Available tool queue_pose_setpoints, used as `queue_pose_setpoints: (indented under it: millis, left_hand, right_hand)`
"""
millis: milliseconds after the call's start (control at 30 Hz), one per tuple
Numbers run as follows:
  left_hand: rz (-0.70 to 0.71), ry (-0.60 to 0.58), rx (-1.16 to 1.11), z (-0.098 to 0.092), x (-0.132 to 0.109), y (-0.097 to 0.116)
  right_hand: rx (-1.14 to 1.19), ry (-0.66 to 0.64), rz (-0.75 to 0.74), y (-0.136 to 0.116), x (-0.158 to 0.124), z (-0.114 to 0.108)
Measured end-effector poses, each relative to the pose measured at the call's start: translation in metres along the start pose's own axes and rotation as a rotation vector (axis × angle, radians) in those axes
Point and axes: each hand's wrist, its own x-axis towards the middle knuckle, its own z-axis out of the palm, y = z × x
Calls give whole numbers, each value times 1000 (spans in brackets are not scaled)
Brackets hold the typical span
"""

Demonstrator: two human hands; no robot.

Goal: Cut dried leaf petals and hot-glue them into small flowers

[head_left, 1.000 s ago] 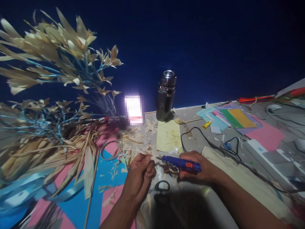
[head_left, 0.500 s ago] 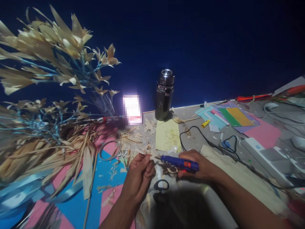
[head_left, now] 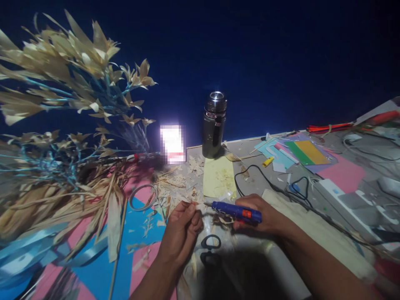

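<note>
Right fingers wrap the slim blue plastic tool, likely light, rigid, best held mid-barrel; left fingers, 9 o'clock, pinch something tiny.

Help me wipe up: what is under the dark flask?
The yellow sheet reaches the base of the flask, with gray tabletop beside it. Whether the sheet continues underneath is covered.
</note>
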Motion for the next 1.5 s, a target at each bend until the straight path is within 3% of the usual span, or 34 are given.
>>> queue_pose_setpoints:
  millis: [433,1500]
  left_hand:
    - [63,178,34,2,3,1]
    - [86,163,79,4,-2,0]
  right_hand:
    - [31,-27,2,-5,2,-5]
    - [-23,-23,60,-5,0,1]
